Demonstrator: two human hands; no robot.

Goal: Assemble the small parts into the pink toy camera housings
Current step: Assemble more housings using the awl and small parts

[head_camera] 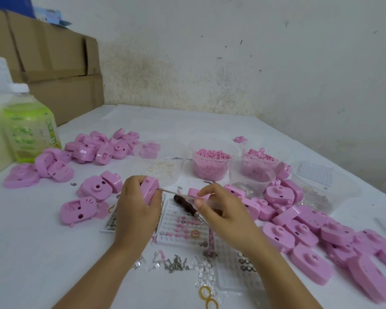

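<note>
A stained white wall (232, 52) rises behind the white-covered table (42, 253).

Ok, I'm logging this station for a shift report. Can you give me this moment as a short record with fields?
left hand: grips a pink housing, raised off the table
right hand: pinches a thin metal tool, tip at the housing
grid tray: white, below the hands, a few small parts in it
tub: clear, holds small pink parts, behind the hands
screws: loose, in front of the tray
loose housings: heaped on both sides
</note>
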